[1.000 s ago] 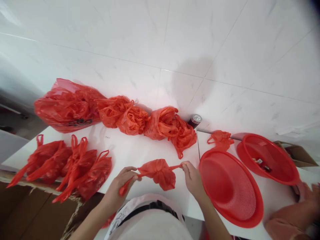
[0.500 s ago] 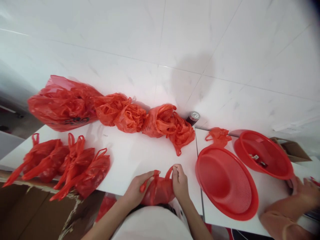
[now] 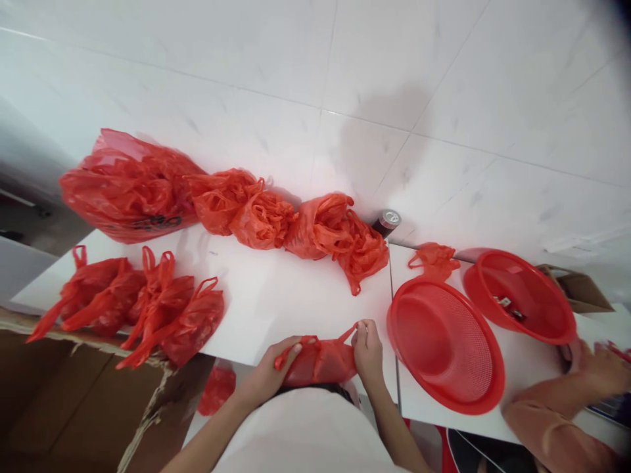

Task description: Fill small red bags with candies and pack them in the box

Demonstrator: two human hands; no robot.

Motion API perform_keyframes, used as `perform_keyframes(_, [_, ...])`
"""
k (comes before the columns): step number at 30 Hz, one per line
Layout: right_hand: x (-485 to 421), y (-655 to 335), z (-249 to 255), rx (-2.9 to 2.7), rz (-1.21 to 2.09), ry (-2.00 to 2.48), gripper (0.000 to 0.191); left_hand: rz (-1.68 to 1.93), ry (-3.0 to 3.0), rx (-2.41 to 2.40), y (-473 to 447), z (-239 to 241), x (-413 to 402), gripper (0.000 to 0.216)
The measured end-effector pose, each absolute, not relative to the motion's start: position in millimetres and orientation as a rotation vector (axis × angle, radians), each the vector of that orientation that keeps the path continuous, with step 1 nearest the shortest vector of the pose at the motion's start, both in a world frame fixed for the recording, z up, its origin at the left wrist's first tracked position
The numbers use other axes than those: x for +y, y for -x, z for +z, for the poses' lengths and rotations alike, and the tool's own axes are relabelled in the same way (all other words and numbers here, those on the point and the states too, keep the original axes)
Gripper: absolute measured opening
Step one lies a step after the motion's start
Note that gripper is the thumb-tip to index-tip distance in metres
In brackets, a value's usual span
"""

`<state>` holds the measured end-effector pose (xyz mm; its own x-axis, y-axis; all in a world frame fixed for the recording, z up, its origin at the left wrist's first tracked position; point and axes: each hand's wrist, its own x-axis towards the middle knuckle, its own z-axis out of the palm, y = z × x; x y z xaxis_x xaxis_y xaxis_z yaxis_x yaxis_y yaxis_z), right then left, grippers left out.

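A red plastic bag (image 3: 323, 362) is stretched between my two hands at the table's front edge, close against my body. My left hand (image 3: 280, 361) pinches one handle of it between thumb and fingers. The other handle is gripped by my right hand (image 3: 367, 345), which pulls it up and to the right. What the bag contains, if anything, cannot be made out. To the left, several filled red bags (image 3: 192, 322) lie in a row along the front edge with their handles sticking up.
Bunched red bags (image 3: 315, 226) line the wall beside a dark can (image 3: 386, 223). A red basket (image 3: 446, 345) and a red basin (image 3: 525, 295) with small items stand right. A co-worker's arm (image 3: 557, 401) reaches in there. An open cardboard box (image 3: 73, 394) sits below left.
My hands have moved a little apart, the right one further right, and the bag is stretched wider and tauter between them. The whole view has shifted slightly.
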<state>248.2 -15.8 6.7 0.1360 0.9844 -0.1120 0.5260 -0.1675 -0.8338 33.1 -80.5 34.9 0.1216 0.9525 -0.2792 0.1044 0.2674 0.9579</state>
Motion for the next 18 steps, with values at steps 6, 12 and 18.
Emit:
perform_keyframes(6, [-17, -245, 9, -1.469, 0.93, 1.775, 0.035, 0.936, -0.884, 1.464, -22, 27, -108, 0.041])
perform_keyframes(12, [-4, -235, 12, -1.61, 1.095, 1.63, 0.034, 1.019, -0.671, 1.397, -12, 27, -144, 0.041])
perform_keyframes(18, [0, -226, 29, -1.699, 1.342, 1.396, 0.031, 1.002, -0.305, 1.249, -4, 16, -162, 0.041])
